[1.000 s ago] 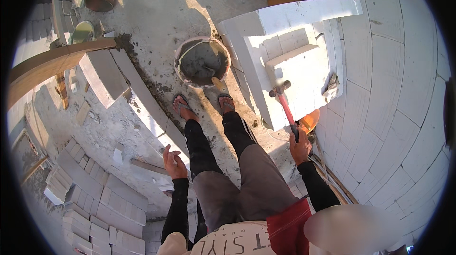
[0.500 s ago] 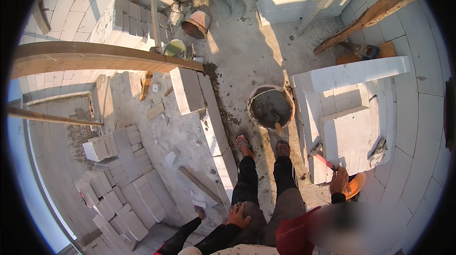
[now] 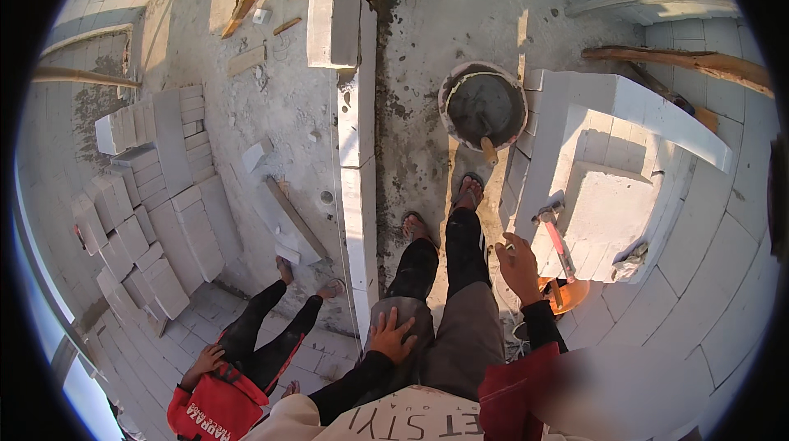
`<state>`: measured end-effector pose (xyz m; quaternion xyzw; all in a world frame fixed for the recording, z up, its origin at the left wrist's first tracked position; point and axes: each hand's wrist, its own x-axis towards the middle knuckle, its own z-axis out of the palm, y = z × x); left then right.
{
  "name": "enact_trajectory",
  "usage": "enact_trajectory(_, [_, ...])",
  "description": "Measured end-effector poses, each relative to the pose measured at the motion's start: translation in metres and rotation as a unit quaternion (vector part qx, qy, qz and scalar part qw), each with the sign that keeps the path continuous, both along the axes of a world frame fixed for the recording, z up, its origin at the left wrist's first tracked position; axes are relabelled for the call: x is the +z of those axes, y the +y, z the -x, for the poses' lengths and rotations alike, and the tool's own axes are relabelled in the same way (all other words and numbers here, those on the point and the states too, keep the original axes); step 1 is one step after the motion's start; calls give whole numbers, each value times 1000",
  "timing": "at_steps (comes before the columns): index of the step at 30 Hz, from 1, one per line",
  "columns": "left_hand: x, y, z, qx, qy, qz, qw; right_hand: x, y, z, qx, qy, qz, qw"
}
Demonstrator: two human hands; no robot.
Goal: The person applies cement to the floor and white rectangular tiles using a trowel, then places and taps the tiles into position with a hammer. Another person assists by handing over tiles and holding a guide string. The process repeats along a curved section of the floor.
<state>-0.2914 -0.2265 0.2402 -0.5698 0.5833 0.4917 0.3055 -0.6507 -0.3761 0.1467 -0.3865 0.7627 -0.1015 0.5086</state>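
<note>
Fingers of the right hand [image 3: 519,271] are spreading loosely in the air, grasping nothing that shows, just left of the hammer [image 3: 556,237]; those of the left hand [image 3: 391,337] are lying spread on the person's leg, also free of any load. The hammer is lying on the pale blocks at the right, its metal head pointing far and left, its red handle slanting near and right. It is likely weighing most at the head, rigid and hard to break; the near part of the handle is offering the best hold, though dust could be making it slippery. Just right of it, a raised block [image 3: 611,204] is crowding the handle, and an orange rounded thing [image 3: 579,296] is sitting close to its near end. A crumpled grey thing [image 3: 631,262] is lying farther right. Far and left of the hammer, a bucket [image 3: 445,109] is holding wet mortar [image 3: 481,100], a wooden handle [image 3: 490,151] jutting over its near rim. Farther left, a low block wall [image 3: 357,203] is separating this side from a co-worker [image 3: 218,402] in red.
</note>
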Motion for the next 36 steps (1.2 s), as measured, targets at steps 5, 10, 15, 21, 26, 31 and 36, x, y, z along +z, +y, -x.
enact_trajectory(5, [-45, -10, 26, 105, -124, -101, 982, -140, -142, -8, 100, 201, 76, 971])
enact_trajectory(10, [-110, -4, 29, 180, -146, -52, 971, -273, -175, 18, 337, 281, -44, 897])
enact_trajectory(15, [-100, 3, 35, 191, -182, -65, 962, -258, -180, -20, 348, 313, -82, 880])
enact_trajectory(21, [-100, 8, 37, 186, -190, -76, 961, -163, -208, 20, 371, 328, -63, 866])
enact_trajectory(26, [-103, 0, 35, 189, -176, -78, 963, -204, -205, 53, 362, 371, 55, 853])
enact_trajectory(31, [-106, 0, 35, 167, -184, -63, 967, -239, -143, 10, 290, 337, 96, 890])
enact_trajectory(36, [-105, -5, 31, 165, -187, -66, 966, -207, -135, -3, 305, 315, 49, 897])
